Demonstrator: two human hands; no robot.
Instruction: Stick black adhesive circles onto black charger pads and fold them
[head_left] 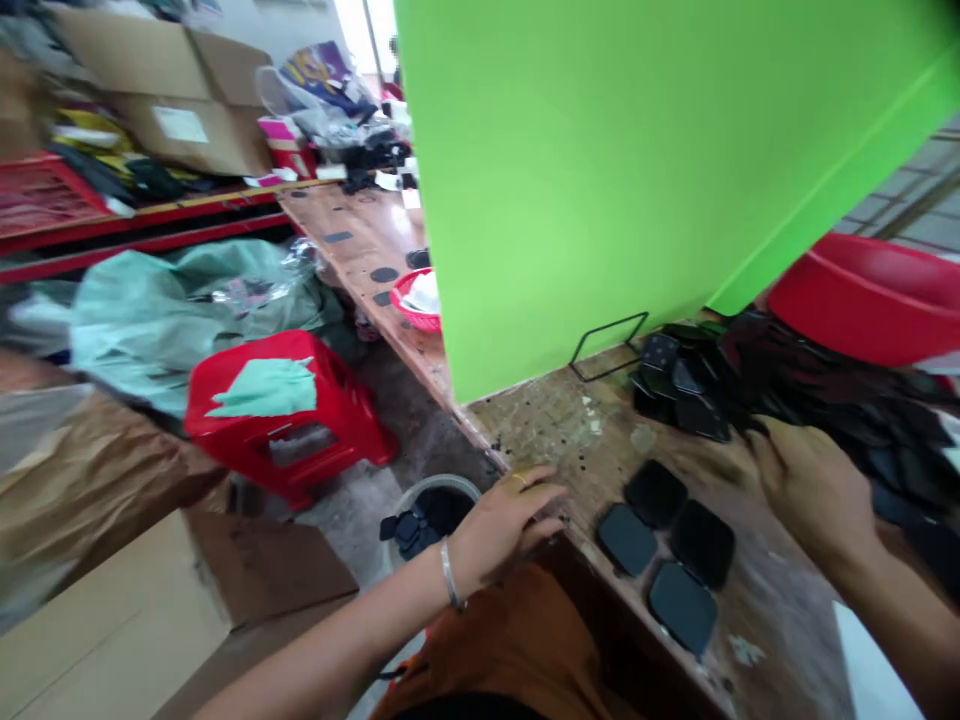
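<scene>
My left hand (517, 515) lies at the front edge of the wooden worktable (551, 425), fingers stretched out and holding nothing. A ring and a bracelet show on it. My right hand (814, 490) is over the table's right side, blurred, by a heap of black pieces (694, 385); its fingertips are too smeared to tell whether they grip one. Between my hands lie several flat black rounded-square pads (703, 543), set close together near the edge. A thin black wire frame (609, 347) stands against the green partition (585, 180).
A red basin (874, 300) sits behind the dark heap at right. Below left are a bin of black pieces (420, 525), an open cardboard box (142, 620) and a red stool (289, 410) with a green cloth. Another table (360, 225) holds a red basket (417, 300).
</scene>
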